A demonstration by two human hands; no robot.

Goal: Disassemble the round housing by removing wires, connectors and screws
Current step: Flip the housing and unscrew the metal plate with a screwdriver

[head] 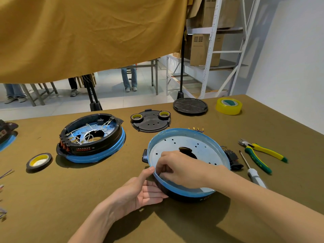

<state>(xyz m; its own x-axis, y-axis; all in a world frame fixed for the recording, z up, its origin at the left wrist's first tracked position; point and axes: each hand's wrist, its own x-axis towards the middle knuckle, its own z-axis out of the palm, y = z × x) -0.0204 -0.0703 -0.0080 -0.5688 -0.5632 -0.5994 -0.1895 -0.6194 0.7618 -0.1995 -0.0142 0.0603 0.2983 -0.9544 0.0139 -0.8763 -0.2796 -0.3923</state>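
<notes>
Tipping is the main risk: the round housing (188,155) sits tilted on the olive table (192,228), its near edge lifted and propped by the left hand (140,192), whose fingers lie straight under the dark base while the thumb presses the blue rim. If that support slips, I judge the housing could drop flat or slide right onto the black connector block (232,157) just beside it. The right hand (177,168) reaches inside with fingers curled together at the near wall, apparently pinching something small; what it holds is hidden by its own knuckles, so I cannot tell whether it is a screw, a wire end or nothing. A small part let go there could roll through the dark central hole and be lost underneath. The pliers (261,155) and screwdriver (252,171) lie untouched to the right. Loose terminals (197,129) behind the far rim are too small to count surely.
</notes>
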